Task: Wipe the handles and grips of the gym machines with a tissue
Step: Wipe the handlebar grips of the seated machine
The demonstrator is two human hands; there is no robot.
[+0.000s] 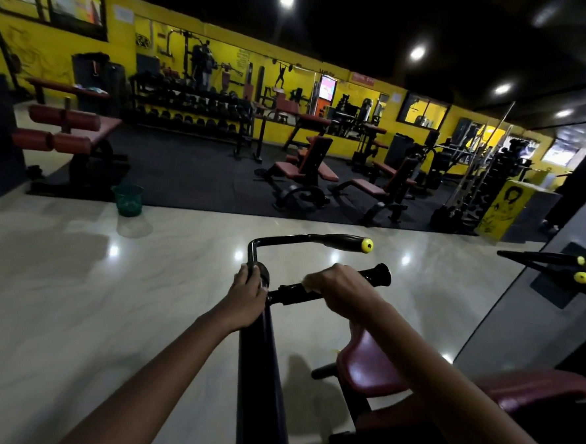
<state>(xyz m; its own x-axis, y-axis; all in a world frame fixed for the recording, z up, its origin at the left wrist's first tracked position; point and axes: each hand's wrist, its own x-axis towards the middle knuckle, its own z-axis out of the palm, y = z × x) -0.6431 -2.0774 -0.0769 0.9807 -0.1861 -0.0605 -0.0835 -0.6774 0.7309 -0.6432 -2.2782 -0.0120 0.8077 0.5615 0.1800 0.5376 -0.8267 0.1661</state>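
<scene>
A single wide-angle view looks from the person's head, forward and slightly down, close over the machine's black handle bar point(328, 287) in the near centre. Both forearms reach in from the bottom edge. The pale floor point(75, 277) spreads beyond, and the yellow far wall point(293, 84) runs tilted, bowed by the lens.
</scene>
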